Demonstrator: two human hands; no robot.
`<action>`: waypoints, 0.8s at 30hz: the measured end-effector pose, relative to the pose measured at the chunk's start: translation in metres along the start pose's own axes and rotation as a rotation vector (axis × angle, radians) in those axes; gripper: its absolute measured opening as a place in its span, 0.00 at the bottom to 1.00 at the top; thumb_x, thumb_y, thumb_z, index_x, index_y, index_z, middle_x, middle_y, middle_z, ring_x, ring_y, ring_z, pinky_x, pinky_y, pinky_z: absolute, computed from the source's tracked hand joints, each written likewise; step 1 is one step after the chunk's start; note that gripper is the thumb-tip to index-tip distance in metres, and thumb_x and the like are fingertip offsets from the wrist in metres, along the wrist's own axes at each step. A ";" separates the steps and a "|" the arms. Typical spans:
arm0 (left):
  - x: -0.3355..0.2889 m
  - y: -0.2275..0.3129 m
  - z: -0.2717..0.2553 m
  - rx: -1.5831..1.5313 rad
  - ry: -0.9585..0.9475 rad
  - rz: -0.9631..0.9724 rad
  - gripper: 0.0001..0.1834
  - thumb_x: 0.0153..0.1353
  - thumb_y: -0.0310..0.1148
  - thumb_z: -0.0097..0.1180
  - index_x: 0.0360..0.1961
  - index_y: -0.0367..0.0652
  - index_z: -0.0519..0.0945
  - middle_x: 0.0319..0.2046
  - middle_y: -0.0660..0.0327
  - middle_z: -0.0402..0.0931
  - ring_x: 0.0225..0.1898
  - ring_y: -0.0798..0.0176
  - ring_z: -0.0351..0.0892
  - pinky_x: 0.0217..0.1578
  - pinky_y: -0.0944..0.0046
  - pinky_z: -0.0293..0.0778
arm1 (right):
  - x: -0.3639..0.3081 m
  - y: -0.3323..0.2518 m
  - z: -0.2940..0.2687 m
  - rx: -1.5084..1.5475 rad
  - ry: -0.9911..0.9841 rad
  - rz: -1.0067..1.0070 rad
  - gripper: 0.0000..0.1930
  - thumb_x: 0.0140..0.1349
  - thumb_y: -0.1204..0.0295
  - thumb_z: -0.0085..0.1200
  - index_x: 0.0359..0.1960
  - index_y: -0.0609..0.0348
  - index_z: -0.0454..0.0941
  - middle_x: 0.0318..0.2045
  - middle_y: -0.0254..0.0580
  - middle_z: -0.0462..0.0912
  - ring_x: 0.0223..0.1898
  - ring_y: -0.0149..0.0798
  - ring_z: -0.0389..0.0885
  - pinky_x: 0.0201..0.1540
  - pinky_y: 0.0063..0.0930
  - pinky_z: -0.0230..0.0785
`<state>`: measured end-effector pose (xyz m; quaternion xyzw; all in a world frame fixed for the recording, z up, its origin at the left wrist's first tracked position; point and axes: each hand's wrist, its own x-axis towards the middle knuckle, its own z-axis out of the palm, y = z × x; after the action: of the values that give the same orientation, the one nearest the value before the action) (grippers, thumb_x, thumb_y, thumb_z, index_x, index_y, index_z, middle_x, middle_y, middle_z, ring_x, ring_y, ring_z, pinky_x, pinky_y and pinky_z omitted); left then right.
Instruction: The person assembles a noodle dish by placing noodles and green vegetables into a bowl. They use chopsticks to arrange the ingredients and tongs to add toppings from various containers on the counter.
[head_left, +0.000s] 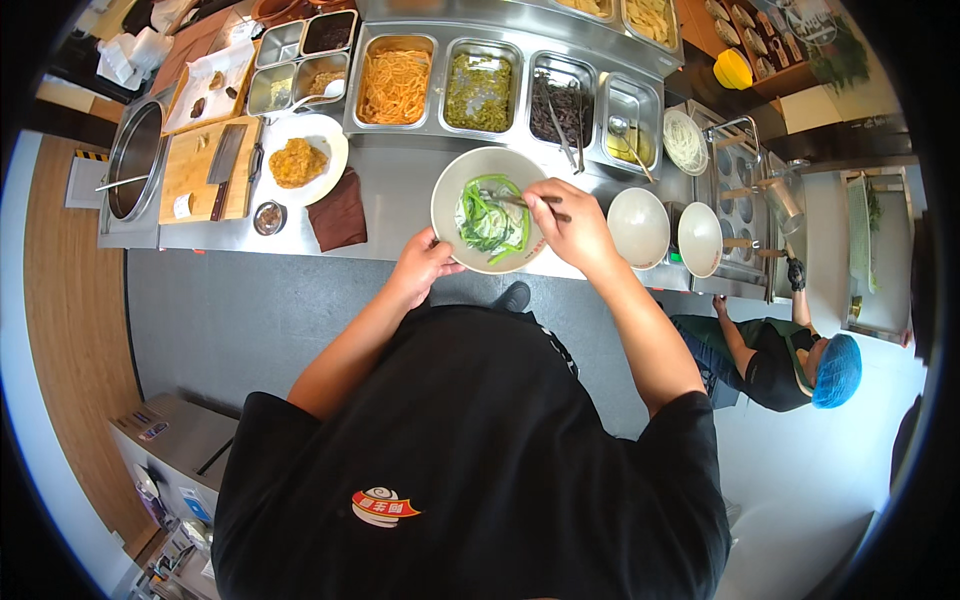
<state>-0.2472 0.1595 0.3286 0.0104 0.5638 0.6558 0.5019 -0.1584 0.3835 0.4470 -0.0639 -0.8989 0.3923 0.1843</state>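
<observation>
A pale round bowl (450, 188) is at the front edge of the steel counter, tilted slightly toward me. Leafy greens (484, 232) lie in it, with something whitish, perhaps noodles, among them. My left hand (424, 268) is closed on the bowl's lower left rim. At the right rim, my right hand (575, 228) grips chopsticks (561, 215), whose tips reach into the greens. Two other pale bowls, a nearer one (638, 228) and a farther one (700, 240), sit to the right of my right hand.
Steel pans of shredded orange food (395, 85), chopped greens (478, 92) and dark strips (560, 95) line the back. Leftward are a brown cloth (338, 212), a plate with golden food (298, 163) and a cleaver (226, 155) on a board. A co-worker (770, 360) stands right, by a noodle boiler (738, 190).
</observation>
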 end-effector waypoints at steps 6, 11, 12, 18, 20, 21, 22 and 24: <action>-0.002 0.003 -0.017 -0.022 -0.019 -0.017 0.15 0.64 0.27 0.46 0.52 0.37 0.71 0.43 0.55 0.78 0.43 0.59 0.81 0.46 0.60 0.78 | 0.004 -0.011 0.006 0.140 0.120 0.086 0.05 0.63 0.75 0.55 0.34 0.63 0.80 0.30 0.44 0.82 0.26 0.39 0.81 0.31 0.27 0.73; 0.000 0.005 -0.022 -0.205 0.005 -0.023 0.16 0.63 0.26 0.45 0.52 0.37 0.70 0.45 0.55 0.78 0.45 0.57 0.81 0.49 0.59 0.77 | -0.010 -0.016 0.021 0.219 0.118 0.222 0.06 0.65 0.75 0.53 0.37 0.65 0.81 0.32 0.43 0.82 0.27 0.31 0.82 0.31 0.21 0.73; 0.001 0.002 -0.024 -0.249 0.012 -0.004 0.16 0.64 0.26 0.45 0.52 0.36 0.70 0.46 0.54 0.78 0.46 0.57 0.81 0.50 0.58 0.77 | -0.013 -0.021 0.019 0.190 0.190 0.202 0.06 0.66 0.75 0.53 0.37 0.65 0.81 0.32 0.43 0.82 0.27 0.30 0.82 0.31 0.21 0.74; 0.005 0.005 -0.039 -0.292 0.015 0.027 0.16 0.63 0.24 0.45 0.53 0.34 0.69 0.48 0.53 0.77 0.48 0.56 0.80 0.53 0.57 0.76 | -0.030 -0.021 0.083 0.073 0.200 0.186 0.06 0.63 0.77 0.56 0.39 0.64 0.80 0.36 0.46 0.83 0.35 0.38 0.84 0.35 0.26 0.76; 0.005 0.003 -0.047 -0.294 0.016 0.024 0.16 0.63 0.24 0.45 0.53 0.34 0.68 0.47 0.53 0.77 0.48 0.55 0.80 0.53 0.56 0.76 | -0.032 -0.025 0.099 0.075 0.164 0.181 0.06 0.61 0.78 0.57 0.39 0.63 0.81 0.36 0.48 0.83 0.36 0.43 0.84 0.38 0.28 0.77; 0.006 0.002 -0.053 -0.286 0.017 0.014 0.16 0.63 0.24 0.45 0.53 0.34 0.68 0.47 0.53 0.77 0.48 0.55 0.80 0.53 0.56 0.76 | -0.038 -0.004 0.105 0.184 0.266 0.215 0.05 0.63 0.78 0.55 0.38 0.65 0.80 0.35 0.46 0.83 0.34 0.39 0.84 0.36 0.27 0.76; 0.007 0.002 -0.060 -0.277 0.023 0.005 0.16 0.64 0.24 0.45 0.53 0.34 0.68 0.47 0.53 0.77 0.48 0.55 0.80 0.53 0.56 0.76 | -0.034 -0.014 0.093 0.248 0.339 0.292 0.05 0.64 0.77 0.54 0.37 0.66 0.80 0.34 0.44 0.83 0.32 0.37 0.83 0.35 0.26 0.76; 0.007 0.007 -0.073 -0.229 0.017 -0.007 0.16 0.64 0.24 0.45 0.52 0.34 0.68 0.47 0.53 0.77 0.48 0.55 0.81 0.52 0.56 0.76 | -0.028 -0.032 0.062 0.270 0.419 0.430 0.08 0.67 0.75 0.52 0.33 0.68 0.80 0.31 0.42 0.83 0.30 0.32 0.82 0.32 0.24 0.74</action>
<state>-0.2977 0.1123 0.3037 -0.0544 0.4892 0.7143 0.4974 -0.1550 0.3121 0.4239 -0.3065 -0.7472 0.5164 0.2849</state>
